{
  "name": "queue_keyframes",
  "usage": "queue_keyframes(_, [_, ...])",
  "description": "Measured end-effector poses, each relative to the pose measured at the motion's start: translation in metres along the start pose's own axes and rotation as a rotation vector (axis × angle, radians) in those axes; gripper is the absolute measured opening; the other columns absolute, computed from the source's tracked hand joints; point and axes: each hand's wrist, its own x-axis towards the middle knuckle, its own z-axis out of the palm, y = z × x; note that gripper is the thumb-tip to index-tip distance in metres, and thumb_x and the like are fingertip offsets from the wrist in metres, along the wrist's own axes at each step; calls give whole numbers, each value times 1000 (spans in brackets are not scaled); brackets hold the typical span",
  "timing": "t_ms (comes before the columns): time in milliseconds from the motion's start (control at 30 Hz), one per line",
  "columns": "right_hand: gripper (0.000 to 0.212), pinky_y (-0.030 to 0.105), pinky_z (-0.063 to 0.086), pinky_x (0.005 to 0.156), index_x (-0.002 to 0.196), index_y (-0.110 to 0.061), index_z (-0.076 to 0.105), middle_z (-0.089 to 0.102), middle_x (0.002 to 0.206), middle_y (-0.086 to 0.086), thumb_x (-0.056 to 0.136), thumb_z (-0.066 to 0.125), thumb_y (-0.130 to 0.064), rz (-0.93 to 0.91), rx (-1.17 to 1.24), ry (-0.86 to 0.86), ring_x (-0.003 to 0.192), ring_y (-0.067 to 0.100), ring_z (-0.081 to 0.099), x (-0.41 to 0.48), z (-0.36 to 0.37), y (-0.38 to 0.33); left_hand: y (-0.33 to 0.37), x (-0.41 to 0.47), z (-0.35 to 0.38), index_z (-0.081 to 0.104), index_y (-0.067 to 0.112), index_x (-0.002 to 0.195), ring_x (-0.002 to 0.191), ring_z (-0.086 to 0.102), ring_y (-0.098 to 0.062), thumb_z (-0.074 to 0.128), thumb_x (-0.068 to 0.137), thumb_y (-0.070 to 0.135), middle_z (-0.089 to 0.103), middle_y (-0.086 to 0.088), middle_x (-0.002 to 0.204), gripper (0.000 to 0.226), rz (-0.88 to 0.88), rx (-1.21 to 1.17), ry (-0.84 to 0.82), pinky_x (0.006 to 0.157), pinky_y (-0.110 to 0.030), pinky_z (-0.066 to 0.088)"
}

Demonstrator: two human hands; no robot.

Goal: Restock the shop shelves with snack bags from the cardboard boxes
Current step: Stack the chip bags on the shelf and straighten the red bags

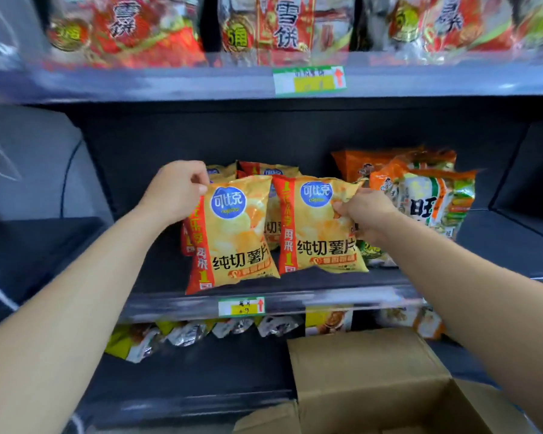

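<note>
My left hand pinches the top left corner of a yellow chip bag with a blue round logo. My right hand grips the upper right edge of a second yellow chip bag beside it. Both bags stand at the front of the dark middle shelf. More of the same yellow bags stand behind them. An open cardboard box sits below at the lower right; its inside is hidden.
Orange and green snack bags stand just right of my right hand. Red rice-cracker bags fill the top shelf. Silver and yellow packets lie on the bottom shelf. The left part of the middle shelf is bare. Price tags hang on the shelf edges.
</note>
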Motion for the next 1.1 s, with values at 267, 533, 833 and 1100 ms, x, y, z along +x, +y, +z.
queue_keyframes(267, [14, 28, 48, 64, 85, -16, 48, 55, 78, -1, 92, 60, -15, 2, 73, 71, 77, 16, 56, 19, 63, 15, -46, 7, 46, 63, 5, 92, 99, 45, -18, 45, 94, 2, 52, -4, 102, 18, -49, -19, 166, 79, -26, 33])
queue_keyframes(533, [17, 40, 58, 76, 85, -20, 51, 67, 97, 5, 88, 65, -11, -5, 194, -17, 85, 22, 68, 19, 70, 43, -67, -18, 69, 10, 18, 152, 147, 7, -27, 66, 87, 31, 3, -10, 158, 87, -177, -150, 192, 117, -46, 17])
queue_keyframes(833, [98, 49, 42, 102, 134, -41, 27, 59, 118, -3, 59, 87, -24, 30, -141, -180, 120, 27, 50, 21, 79, 71, -76, -37, 101, -12, 18, 151, 137, 35, -25, 80, 75, 22, 29, -8, 153, 119, -457, -454, -139, 109, -42, 33])
queue_keyframes(1100, [71, 48, 41, 99, 127, -26, 34, 52, 113, 6, 74, 79, -14, -76, -327, 16, 120, 28, 38, 28, 89, 77, -80, -27, 102, 9, 18, 147, 124, 49, -22, 79, 75, 14, 50, -3, 135, 101, -438, -474, -120, 99, -38, 42])
